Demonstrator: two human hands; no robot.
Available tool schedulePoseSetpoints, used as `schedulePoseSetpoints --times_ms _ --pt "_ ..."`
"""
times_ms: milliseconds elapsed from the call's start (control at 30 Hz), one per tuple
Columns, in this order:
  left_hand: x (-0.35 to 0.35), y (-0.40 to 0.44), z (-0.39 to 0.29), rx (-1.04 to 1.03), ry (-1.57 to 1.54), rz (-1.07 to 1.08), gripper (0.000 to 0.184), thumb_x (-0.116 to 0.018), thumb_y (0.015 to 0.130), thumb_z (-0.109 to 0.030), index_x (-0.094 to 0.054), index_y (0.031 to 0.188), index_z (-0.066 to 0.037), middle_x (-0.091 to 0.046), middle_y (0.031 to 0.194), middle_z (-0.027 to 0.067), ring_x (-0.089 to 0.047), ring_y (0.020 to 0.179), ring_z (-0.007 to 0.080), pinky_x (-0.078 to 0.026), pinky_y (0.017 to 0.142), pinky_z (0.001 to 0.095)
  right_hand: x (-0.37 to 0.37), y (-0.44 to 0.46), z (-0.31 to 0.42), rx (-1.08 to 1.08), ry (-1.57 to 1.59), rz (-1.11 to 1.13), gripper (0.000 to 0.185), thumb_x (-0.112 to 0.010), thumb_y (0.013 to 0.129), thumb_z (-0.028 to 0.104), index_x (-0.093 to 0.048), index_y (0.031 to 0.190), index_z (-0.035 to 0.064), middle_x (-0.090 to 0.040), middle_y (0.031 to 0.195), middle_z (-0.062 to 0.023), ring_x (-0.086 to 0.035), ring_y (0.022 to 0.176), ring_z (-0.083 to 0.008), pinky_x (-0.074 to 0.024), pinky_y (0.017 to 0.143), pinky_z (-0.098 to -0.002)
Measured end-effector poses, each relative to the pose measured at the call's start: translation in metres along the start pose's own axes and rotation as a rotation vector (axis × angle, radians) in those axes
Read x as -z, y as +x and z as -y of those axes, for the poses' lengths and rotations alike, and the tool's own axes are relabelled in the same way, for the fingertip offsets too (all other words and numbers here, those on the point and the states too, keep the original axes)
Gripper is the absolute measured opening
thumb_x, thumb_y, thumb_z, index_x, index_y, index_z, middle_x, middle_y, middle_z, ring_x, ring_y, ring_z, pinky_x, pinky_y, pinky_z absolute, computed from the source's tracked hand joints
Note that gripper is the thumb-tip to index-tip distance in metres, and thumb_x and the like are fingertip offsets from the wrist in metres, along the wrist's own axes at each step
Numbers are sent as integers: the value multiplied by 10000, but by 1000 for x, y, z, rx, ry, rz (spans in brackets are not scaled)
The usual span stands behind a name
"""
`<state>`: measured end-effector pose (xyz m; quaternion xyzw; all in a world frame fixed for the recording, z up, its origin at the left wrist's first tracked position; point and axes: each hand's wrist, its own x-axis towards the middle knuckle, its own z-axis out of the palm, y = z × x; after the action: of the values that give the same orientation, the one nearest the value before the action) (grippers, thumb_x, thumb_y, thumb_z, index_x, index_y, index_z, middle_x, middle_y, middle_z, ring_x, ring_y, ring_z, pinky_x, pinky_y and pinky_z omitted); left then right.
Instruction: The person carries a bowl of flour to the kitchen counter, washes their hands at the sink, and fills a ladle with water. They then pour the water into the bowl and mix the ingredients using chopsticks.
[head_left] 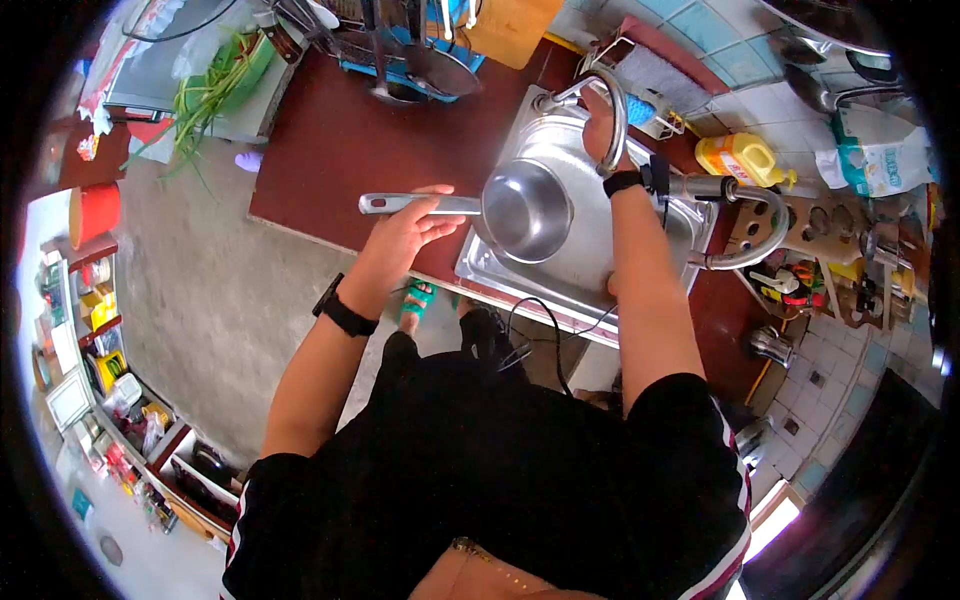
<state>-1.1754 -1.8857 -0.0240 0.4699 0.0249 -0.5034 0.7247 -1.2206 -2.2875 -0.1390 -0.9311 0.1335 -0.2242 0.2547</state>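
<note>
1. My left hand (392, 245) has the silver metal saucepan with a long flat handle (525, 212); this grip is closed around that handle (460, 205), with the thumb along its far side and the fingers on the side nearer me.
2. The saucepan's round bowl is over the left part of the stainless steel sink (590, 235), its open mouth facing up toward me.
3. From my grip, the bowl lies to the right, inward over the sink. The handle's long axis runs sideways, from the bowl out past the sink's left edge, and its free end pokes out beyond my palm, above the dark red bench (335, 130).
4. My right hand (598, 130) is at the curved silver tap (621, 108) by the far side of the sink. The tap's curve partly hides my fingers, so I cannot tell whether this grip is closed on the metal or loose beside it.
5. Between my hands, the left is the one at the saucepan; the right is nearer the tap, which lies beyond the bowl and to its right across the sink.
</note>
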Motion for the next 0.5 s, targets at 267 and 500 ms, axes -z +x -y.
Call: schedulePoseSetpoints --times_ms 267,500 --pt "-9 33 27 -1 -99 80 398 -496 1044 -262 -530 1351 -10 -632 1272 169 -596 1224 287 -424 1105 426 -22 -33 -77 -225 60 199 299 -668 897 256 -702 1095 35 -717 922 -206 -703 848 -350 -521 744 -438" --pt "-10 44 36 -32 -110 61 380 -524 1039 -254 -542 1330 -11 -637 1261 174 -604 1212 281 -425 1106 429 15 -80 -31 -422 -82 300 286 -621 907 281 -693 992 17 -716 940 -203 -687 924 -395 -533 800 -466"
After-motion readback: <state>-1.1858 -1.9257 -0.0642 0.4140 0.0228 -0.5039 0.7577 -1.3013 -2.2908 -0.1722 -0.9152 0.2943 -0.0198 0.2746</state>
